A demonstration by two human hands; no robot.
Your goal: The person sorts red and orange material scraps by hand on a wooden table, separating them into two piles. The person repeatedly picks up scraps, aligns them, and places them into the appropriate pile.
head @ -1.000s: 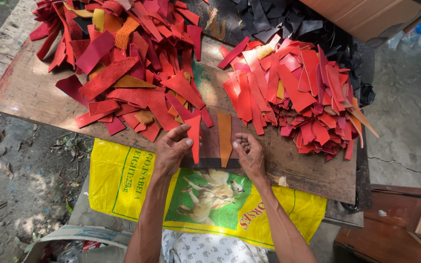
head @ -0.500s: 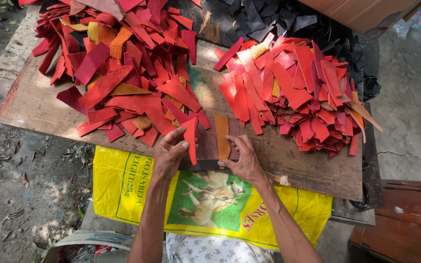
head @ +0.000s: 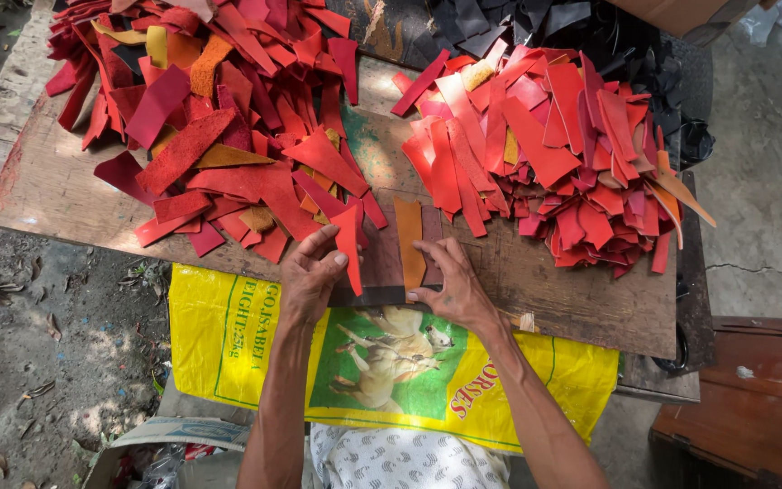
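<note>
Brown leather piece [head: 382, 263] lies on wooden board [head: 581, 299] over dirt ground [head: 38, 362].

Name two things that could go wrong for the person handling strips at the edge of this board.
The brown piece under the left hand and right hand sits at the board's near edge, so it may slip onto the yellow sack. The loose red pile crowds the left hand, so scraps could be dragged along.
</note>
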